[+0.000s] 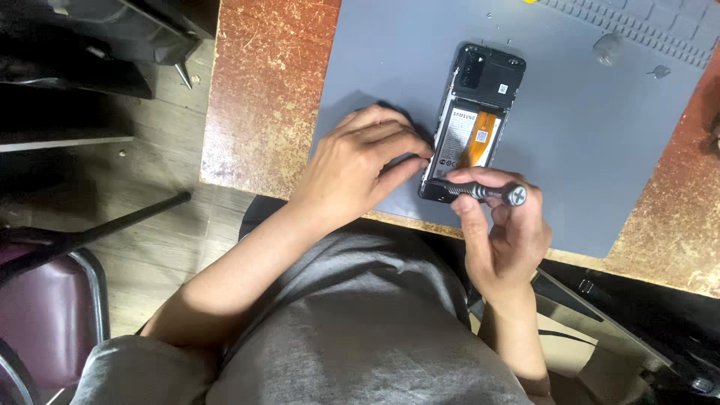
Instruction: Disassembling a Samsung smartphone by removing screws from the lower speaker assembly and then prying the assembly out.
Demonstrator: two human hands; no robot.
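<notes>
1. Where the head view looks straight down, a bench (262, 97) with a worn, mottled red-brown top fills the upper half; its near edge runs on a slant from left to lower right.
2. Grey work mat (600, 135) lies on the bench, with a ribbed strip along its far right corner. Two small specks sit near that strip; too small to identify.
3. Left of the bench: wood-look floor, a dark piece of furniture at top left, a chair with a purple seat (45, 315) and metal frame at lower left.
4. Smartphone (472, 124) with back cover off lies on the mat, long axis roughly away from the person, tilted slightly. Battery, orange flex cable and black upper cover are exposed.
5. Left hand (360, 165): palm down on the mat just beside the phone, forearm coming in from lower left. Fingers (409, 157) curled, tips touching the phone's left edge near its lower end.
6. Right hand (502, 232): raised from below, wrist bent. Fingers closed around a small metal screwdriver (487, 193), held nearly level, its knurled shaft across the phone's bottom edge and its cap end pointing right.
7. Person wears a grey shirt.
</notes>
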